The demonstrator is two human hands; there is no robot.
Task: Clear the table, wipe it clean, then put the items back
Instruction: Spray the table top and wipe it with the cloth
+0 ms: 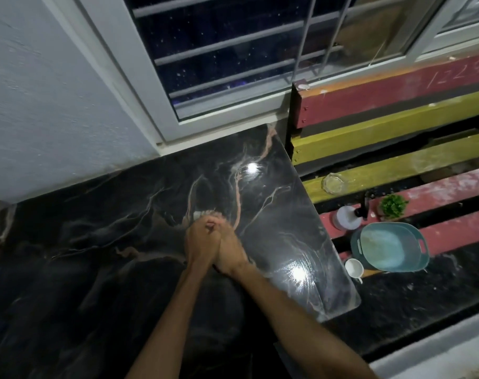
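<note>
Teal oval tub (391,248) at right-center held pale bluish contents, white cup (354,267) beside it. Both hands, left (201,243) and right (230,246), fingers clamped together on a pale cloth (205,213), mid-frame on the glossy black marbled desk (96,255).

The tabletop (139,258) is glossy black marble-look stone with pale pink veins, mirroring two lamps. The bench slats (397,121) are painted wood, scuffed and chalky. The basin (391,246) looks like smooth teal plastic, the dish (334,183) clear glass, the wall (41,105) matt, rough plaster.
</note>
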